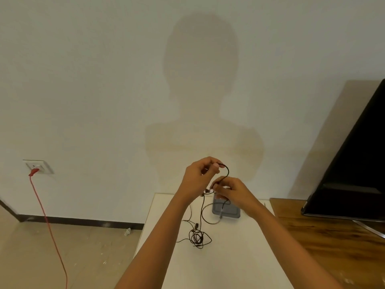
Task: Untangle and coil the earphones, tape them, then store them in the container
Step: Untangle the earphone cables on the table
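Both left hand [198, 176] and right hand [231, 190] are pinching the earphones [228, 171] | appearing light, limp, snag-prone | gripping near buds is looking safest.

**wirehead:** where are the earphones [196, 236] at right now?

**deskcam:** thin black cable, still a mess tbh. One end's lifted, pinched between the left hand [198, 176] and right hand [231, 190], with a small loop arcing between them. The rest hangs down to a tangled knot lying on the white tabletop [229, 257].

**wirehead:** and the container [234, 213]?

**deskcam:** grey, shallow, rounded-square thing, flat on the tabletop at about 1 o'clock from the knot. One strand dangles in front of it.
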